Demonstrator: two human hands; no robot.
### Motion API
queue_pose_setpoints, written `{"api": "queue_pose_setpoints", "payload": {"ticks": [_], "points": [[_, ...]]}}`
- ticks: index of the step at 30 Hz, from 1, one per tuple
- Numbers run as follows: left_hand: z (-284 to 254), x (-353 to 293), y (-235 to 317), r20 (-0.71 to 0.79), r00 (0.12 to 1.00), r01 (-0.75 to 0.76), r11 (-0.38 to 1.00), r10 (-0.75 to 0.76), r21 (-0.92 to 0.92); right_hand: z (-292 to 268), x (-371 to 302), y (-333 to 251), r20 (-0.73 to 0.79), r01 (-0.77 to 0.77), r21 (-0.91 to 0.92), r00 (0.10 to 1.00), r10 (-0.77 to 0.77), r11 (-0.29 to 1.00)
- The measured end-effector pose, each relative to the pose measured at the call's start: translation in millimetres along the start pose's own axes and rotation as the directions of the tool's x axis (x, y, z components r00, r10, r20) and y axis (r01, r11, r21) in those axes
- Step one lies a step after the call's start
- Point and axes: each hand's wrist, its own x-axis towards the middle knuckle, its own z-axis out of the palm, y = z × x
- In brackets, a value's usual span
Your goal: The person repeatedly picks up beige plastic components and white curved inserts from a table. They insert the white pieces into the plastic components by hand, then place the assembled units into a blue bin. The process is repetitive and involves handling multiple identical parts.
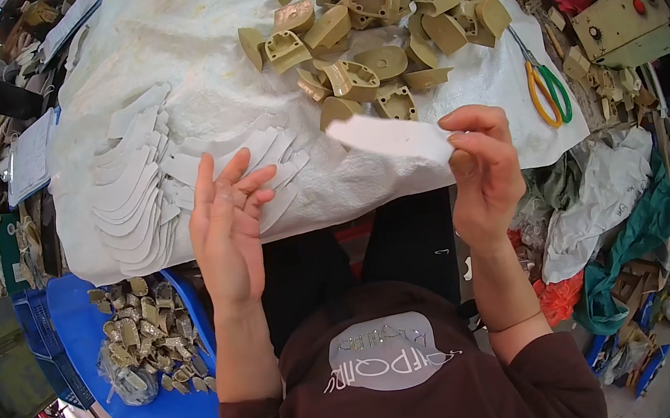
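My right hand (pixel 484 168) pinches one end of a white, curved flat piece (pixel 393 139) between thumb and fingers, raised over the table's near edge. Palm up and fingers spread, my left hand (pixel 228 231) is empty beside the loose white pieces. Overlapping stacks of similar white cut pieces (pixel 129 204) lie on the left of the white sheet (pixel 185 34) that covers the table. Beyond my right hand, a heap of tan moulded shoe heels (pixel 383 61) spreads over the far middle, some hollow side up.
Scissors (pixel 546 90) with orange and green handles lie at the table's right. A grey-green control box (pixel 623 20) stands past them. Low on the left, a blue chair (pixel 138 417) carries many small brownish pieces (pixel 148 331). Plastic bags (pixel 597 208) crowd the right side.
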Motion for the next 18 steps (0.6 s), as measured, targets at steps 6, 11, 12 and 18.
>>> {"api": "queue_pose_setpoints", "payload": {"ticks": [6,11,12,18], "points": [[-22,-7,-7,0.551,0.826,0.127,0.992,-0.118,0.021,1,1,-5,0.067,0.131,-0.143,0.99,-0.122,0.981],[10,-23,-8,0.502,0.818,0.313,0.949,-0.283,0.025,4,2,-7,0.367,0.077,-0.154,0.93,-0.015,0.985],[10,-20,-14,0.482,0.839,0.291,0.957,-0.251,-0.009,2,3,-1,0.369,-0.027,-0.147,0.926,0.08,0.989],[20,-22,-26,0.421,0.89,0.274,0.944,-0.176,-0.184,17,9,37,0.208,-0.013,-0.65,0.958,0.195,0.76]]}}
